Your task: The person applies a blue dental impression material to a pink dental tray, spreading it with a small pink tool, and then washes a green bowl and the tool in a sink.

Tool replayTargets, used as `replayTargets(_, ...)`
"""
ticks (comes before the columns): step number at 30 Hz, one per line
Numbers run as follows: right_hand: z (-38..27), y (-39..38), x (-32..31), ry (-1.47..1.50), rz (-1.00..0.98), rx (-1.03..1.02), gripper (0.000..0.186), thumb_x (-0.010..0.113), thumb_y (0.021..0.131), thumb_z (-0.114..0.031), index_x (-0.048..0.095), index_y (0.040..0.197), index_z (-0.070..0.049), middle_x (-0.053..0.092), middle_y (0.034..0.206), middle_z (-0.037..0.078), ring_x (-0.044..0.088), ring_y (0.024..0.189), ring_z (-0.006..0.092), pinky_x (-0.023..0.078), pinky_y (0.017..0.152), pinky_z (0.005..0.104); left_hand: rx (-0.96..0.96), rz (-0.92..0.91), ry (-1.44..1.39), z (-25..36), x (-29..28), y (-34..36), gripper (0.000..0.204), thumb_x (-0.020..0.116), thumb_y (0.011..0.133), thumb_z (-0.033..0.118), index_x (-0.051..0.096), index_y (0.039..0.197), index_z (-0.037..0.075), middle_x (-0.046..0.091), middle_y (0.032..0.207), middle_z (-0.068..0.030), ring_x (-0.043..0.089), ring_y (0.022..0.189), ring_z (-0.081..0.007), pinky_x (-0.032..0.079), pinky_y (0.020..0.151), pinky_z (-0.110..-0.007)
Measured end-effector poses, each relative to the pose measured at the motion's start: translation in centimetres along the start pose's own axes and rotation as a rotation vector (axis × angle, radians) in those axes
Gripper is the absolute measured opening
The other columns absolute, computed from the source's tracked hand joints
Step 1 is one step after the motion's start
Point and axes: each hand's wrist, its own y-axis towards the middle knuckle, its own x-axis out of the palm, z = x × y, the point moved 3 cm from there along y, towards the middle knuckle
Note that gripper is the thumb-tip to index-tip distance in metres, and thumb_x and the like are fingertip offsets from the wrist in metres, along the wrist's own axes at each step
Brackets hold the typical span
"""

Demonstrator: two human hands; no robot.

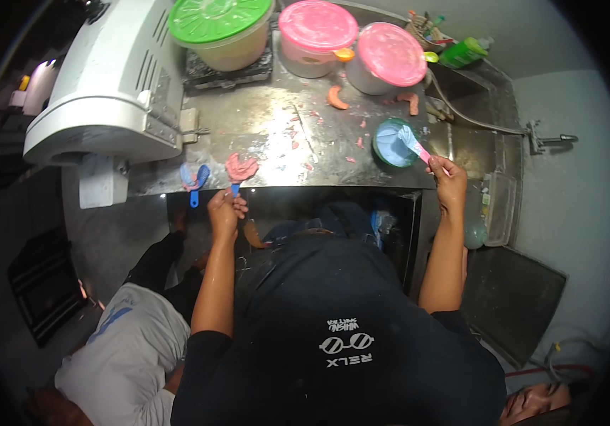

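My left hand (225, 211) grips the blue handle of a small tray (240, 167) heaped with pink paste, held at the counter's front edge. My right hand (447, 177) holds a pink-handled spatula (422, 153); its blade, coated in pale blue paste, rests in a green bowl (388, 150) with light blue paste inside. Left of my left hand, a blue tray (194, 184) with some pale and pink material lies at the counter edge. Curved pinkish pieces (337, 99) and small crumbs are scattered on the metal counter (262, 121).
A white machine (106, 78) stands at left. Lidded tubs (317, 35), one green-topped and two pink-topped, line the back, near a green bottle (461, 53). A sink with a tap (546, 140) is at right. A person in grey (113, 355) is at lower left; another person's head (535, 405) is at lower right.
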Motion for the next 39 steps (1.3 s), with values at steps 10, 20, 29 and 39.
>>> replayTargets(10, -0.8, -0.2, -0.1, -0.524, 0.135, -0.009, 0.021, 0.072, 0.085, -0.025, 0.074, 0.088, -0.004, 0.068, 0.067, 0.004, 0.062, 0.064, 0.0132, 0.048, 0.063, 0.0298, -0.016, -0.084, 0.035, 0.1, 0.7, 0.0, 0.025, 0.050, 0.100, 0.020, 0.056, 0.091, -0.002, 0.064, 0.074, -0.0124, 0.060, 0.053, -0.0139, 0.044, 0.042, -0.022)
replayTargets(20, 0.6, 0.1, -0.7, -0.304, 0.016, 0.005, 0.021, 0.072, 0.087, -0.024, 0.074, 0.088, -0.002, 0.064, 0.067, -0.001, 0.052, 0.065, 0.0077, 0.040, 0.061, 0.0258, -0.043, -0.154, 0.019, 0.9, 1.8, -0.7, 0.024, 0.048, 0.101, 0.019, 0.057, 0.094, -0.002, 0.062, 0.073, -0.0101, 0.057, 0.053, -0.0140, 0.044, 0.043, -0.023)
replayTargets(29, -1.0, -2.0, 3.2, -0.106, -0.189, -0.021, 0.015, 0.068, 0.089, -0.015, 0.072, 0.092, -0.001, 0.065, 0.072, 0.001, 0.056, 0.070, 0.0086, 0.044, 0.066, 0.0240, -0.070, -0.239, -0.050, -1.4, 3.3, -1.7, 0.017, 0.045, 0.095, 0.006, 0.057, 0.091, -0.005, 0.054, 0.059, -0.0068, 0.050, 0.042, -0.0132, 0.036, 0.036, -0.023)
replayTargets(39, -3.8, -10.8, 18.7, -0.196, -0.407, -0.434, 0.010, 0.067, 0.086, -0.008, 0.069, 0.092, 0.000, 0.066, 0.077, 0.016, 0.066, 0.068, 0.0256, 0.049, 0.062, 0.0326, -0.029, -0.240, 0.005, -2.1, 5.5, -2.3, 0.025, 0.043, 0.101, 0.013, 0.056, 0.087, -0.004, 0.053, 0.058, -0.0053, 0.049, 0.041, -0.0120, 0.036, 0.037, -0.023)
